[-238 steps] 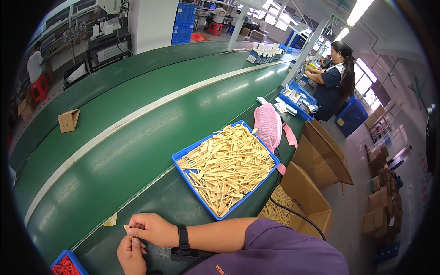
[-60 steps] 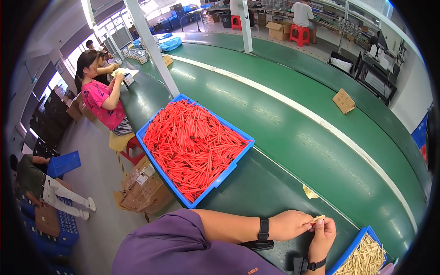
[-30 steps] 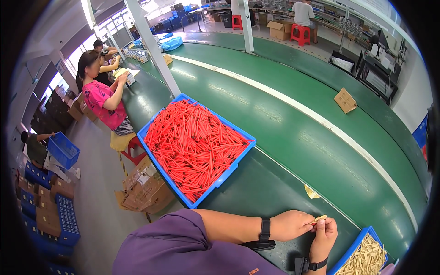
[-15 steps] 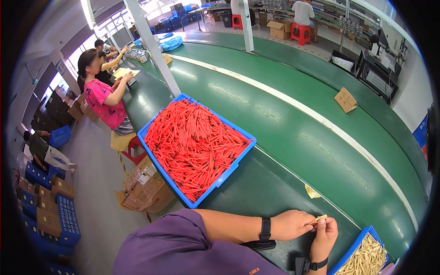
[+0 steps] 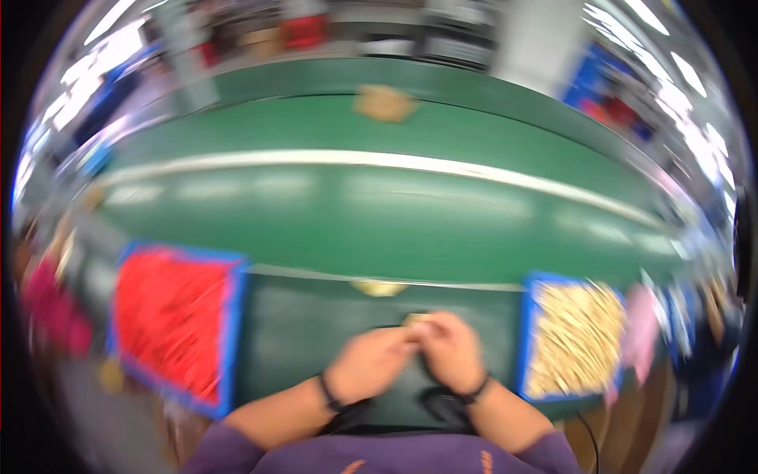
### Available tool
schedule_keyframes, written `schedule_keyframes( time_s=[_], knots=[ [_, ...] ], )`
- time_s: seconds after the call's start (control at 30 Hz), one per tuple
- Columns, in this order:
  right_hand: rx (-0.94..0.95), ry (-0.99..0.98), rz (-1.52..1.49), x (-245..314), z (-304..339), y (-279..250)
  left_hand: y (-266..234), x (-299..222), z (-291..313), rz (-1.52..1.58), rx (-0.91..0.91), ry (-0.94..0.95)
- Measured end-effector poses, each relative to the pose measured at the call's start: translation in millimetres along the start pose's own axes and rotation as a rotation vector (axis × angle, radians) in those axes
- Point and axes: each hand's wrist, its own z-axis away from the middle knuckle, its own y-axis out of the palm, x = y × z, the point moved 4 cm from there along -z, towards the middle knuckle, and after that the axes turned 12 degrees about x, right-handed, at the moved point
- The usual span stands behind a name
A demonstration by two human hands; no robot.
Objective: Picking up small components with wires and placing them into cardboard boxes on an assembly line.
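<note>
In front of my body my left hand (image 5: 371, 363) and my right hand (image 5: 452, 351) meet, fingertips pinched together. A small beige piece (image 5: 416, 319) pokes out at the top of the joined fingers, and both hands are closed on it. Motion blur and the fingers hide its shape. To the left lies a blue tray (image 5: 234, 332) heaped with thin red sticks (image 5: 174, 316). On the right a smaller blue tray (image 5: 527, 336) holds many slim pale beige pieces (image 5: 576, 336).
A yellowish scrap (image 5: 379, 288) lies by the dark worktop's far edge. Past it runs a green surface (image 5: 339, 213) with a white strip (image 5: 379, 158) and a piece of cardboard (image 5: 384, 103). A person in pink (image 5: 55, 304) is at the far left; a pink cloth-like shape (image 5: 639, 332) hangs beyond the right tray.
My view has swung right, so the red-stick tray now sits at the left and the beige tray shows whole. My hands stay joined at the small beige piece.
</note>
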Motion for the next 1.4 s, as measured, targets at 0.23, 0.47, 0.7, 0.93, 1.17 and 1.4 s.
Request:
schedule_keyframes(
  time_s=[0.23,0.47,0.7,0.93,1.17,1.4],
  knots=[
    [-0.048,-0.119,-0.068,10,5,-17,7,-11,-15,0.139,0.055,-0.210],
    [0.028,-0.094,-0.225,11,5,-9,8,-7,-8,0.183,-0.015,-0.226],
    [-0.099,0.030,0.182,5,18,-17,12,1,-7,-0.040,0.045,-0.064],
    [-0.016,-0.026,-0.041,2,14,-12,8,-8,0,0.027,0.012,-0.103],
    [-0.016,-0.035,-0.048,5,7,-12,7,-1,-3,0.034,0.033,-0.124],
    [-0.021,-0.036,-0.051,5,8,-12,5,-3,-2,0.029,0.039,-0.115]
  ],
)
